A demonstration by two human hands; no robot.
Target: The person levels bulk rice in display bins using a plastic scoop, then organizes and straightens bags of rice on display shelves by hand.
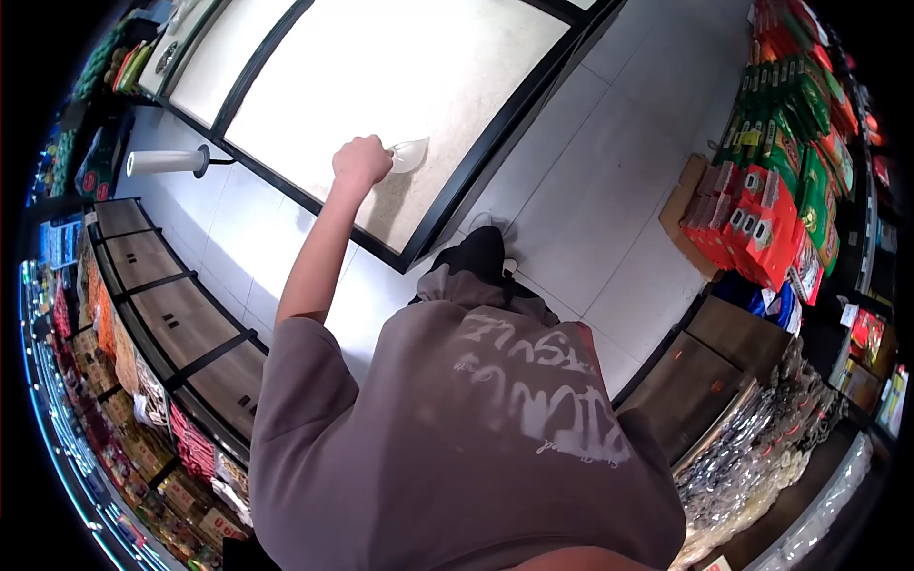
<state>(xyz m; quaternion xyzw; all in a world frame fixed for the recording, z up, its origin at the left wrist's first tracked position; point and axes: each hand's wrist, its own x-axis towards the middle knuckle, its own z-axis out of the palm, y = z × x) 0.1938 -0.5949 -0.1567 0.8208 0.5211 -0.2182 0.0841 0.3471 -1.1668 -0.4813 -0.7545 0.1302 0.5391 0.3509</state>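
My left hand reaches out over a black-framed bin, its fingers closed in a fist. It grips the handle end of a small pale scoop, whose blade points to the right. Beneath the scoop lies a bright, pale surface that looks grainy near the front corner; what it is made of I cannot make out. A shadow of the hand falls on that surface. My right hand is out of view.
A white roll on a holder sticks out left of the bin. Shelving with wood-toned drawers curves along the left. Red packets and green packets are stacked at the right, above brown cabinets. Pale floor tiles run between.
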